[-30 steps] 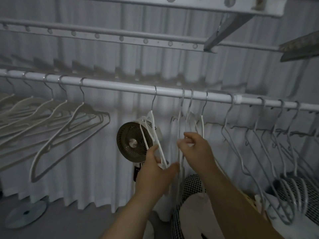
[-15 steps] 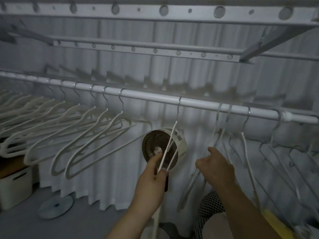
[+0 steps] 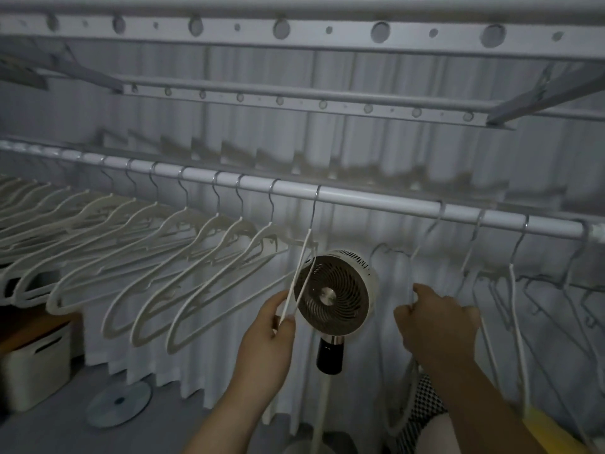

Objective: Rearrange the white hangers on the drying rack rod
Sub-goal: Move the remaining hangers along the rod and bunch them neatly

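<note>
The hanger hangs on the rod just right of the row, pinched low in our left fingers. Our right fingers curl round a second hanger. We should slide it left with the hook seated, matching the row's spacing.

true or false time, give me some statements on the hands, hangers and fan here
1. The left hand pinches a white hanger whose hook is over the rod. True.
2. The fan appears to the left of both hands. False: it appears between the left hand and the right hand.
3. The right hand hangs empty with straight fingers. False: its fingers curl round a second hanger, which is blurred.
4. A row of hangers fills the rod left of the pinched one. True.
</note>
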The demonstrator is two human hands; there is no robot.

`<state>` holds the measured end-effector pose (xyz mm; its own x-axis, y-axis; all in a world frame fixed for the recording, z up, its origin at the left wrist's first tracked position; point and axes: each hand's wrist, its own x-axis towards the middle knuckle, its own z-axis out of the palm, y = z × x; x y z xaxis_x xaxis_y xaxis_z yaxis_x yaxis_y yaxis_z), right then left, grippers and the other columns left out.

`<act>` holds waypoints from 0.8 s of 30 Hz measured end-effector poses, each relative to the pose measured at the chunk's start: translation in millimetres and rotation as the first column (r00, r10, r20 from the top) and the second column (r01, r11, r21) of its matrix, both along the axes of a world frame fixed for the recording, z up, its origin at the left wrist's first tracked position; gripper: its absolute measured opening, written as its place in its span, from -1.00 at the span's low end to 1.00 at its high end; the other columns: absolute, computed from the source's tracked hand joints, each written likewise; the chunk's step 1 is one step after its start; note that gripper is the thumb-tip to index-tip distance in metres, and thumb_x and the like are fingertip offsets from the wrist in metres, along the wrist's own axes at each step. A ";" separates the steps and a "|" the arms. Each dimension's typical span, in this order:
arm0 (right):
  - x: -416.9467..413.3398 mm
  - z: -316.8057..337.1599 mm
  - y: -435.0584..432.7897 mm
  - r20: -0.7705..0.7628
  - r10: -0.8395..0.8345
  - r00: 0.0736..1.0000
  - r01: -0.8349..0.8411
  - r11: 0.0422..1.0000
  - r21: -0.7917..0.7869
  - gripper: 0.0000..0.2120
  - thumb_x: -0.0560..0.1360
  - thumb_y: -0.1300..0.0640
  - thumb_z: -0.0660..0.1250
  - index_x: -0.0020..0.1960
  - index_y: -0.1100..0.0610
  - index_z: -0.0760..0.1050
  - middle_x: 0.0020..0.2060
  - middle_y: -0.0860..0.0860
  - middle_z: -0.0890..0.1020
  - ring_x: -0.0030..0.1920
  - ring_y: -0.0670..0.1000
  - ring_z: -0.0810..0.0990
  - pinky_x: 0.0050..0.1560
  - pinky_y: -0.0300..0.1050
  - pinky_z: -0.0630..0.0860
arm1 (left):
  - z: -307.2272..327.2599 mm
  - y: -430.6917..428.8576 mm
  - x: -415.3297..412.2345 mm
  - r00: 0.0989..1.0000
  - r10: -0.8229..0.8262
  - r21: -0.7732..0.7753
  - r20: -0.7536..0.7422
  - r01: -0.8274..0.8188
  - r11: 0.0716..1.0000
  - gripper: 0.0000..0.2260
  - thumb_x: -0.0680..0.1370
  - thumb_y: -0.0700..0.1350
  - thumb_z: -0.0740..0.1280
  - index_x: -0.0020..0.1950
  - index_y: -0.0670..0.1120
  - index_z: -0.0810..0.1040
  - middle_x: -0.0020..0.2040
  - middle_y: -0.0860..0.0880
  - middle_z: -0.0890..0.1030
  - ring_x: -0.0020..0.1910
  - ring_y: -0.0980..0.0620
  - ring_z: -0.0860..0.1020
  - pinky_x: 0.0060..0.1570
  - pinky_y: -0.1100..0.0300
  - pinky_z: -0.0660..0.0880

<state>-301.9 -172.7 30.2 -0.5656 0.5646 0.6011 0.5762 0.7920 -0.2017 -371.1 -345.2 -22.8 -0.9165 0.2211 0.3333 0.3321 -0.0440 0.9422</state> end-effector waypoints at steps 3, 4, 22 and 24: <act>-10.8 0.5 -19.2 0.027 0.071 0.997 -0.071 0.997 0.028 -0.82 0.50 0.09 0.11 0.00 0.09 0.45 -0.19 0.02 0.61 -0.08 0.04 0.55 -0.03 -0.13 0.23 | 2.4 -15.8 -10.6 1.000 0.012 -0.006 -0.001 -0.012 1.000 -0.71 0.56 -0.17 0.16 0.01 0.28 0.36 -0.33 -0.01 0.43 -0.45 0.10 0.36 -0.52 0.43 0.34; -15.4 0.5 -24.9 0.019 0.106 0.994 -0.106 0.994 0.005 -0.78 0.51 0.10 0.11 0.08 0.11 0.45 -0.15 0.03 0.63 -0.06 0.05 0.56 0.00 -0.13 0.27 | 3.3 -20.7 -14.0 1.000 0.012 -0.008 -0.002 -0.012 1.000 -0.72 0.56 -0.18 0.16 0.06 0.25 0.36 -0.30 -0.02 0.44 -0.44 0.10 0.37 -0.51 0.43 0.35; -88.2 -20.9 -98.2 -0.546 0.414 0.728 -0.668 0.611 -0.426 -0.73 0.48 0.32 0.22 0.14 0.14 0.48 -0.66 -0.08 0.34 -0.62 -0.19 0.38 -0.55 -0.44 0.30 | -1.2 -52.2 -48.6 0.995 -0.099 -0.074 -0.022 0.097 0.993 -0.70 0.57 -0.16 0.16 -0.05 0.31 0.35 -0.22 0.01 0.50 -0.43 0.10 0.35 -0.37 0.22 0.32; -90.4 -21.7 -99.7 -0.568 0.403 0.717 -0.676 0.600 -0.427 -0.72 0.48 0.34 0.22 0.16 0.16 0.48 -0.69 -0.09 0.34 -0.62 -0.18 0.37 -0.55 -0.45 0.28 | -1.9 -51.2 -48.6 0.993 -0.111 -0.092 -0.033 0.107 0.990 -0.70 0.57 -0.14 0.17 -0.01 0.33 0.33 -0.20 0.01 0.50 -0.44 0.13 0.35 -0.42 0.27 0.32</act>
<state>-392.3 -272.4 8.5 -0.6860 0.5259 0.5028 -0.1562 0.5685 -0.8077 -419.7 -396.4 -24.7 -0.8723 0.3497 0.3416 0.3657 0.0029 0.9307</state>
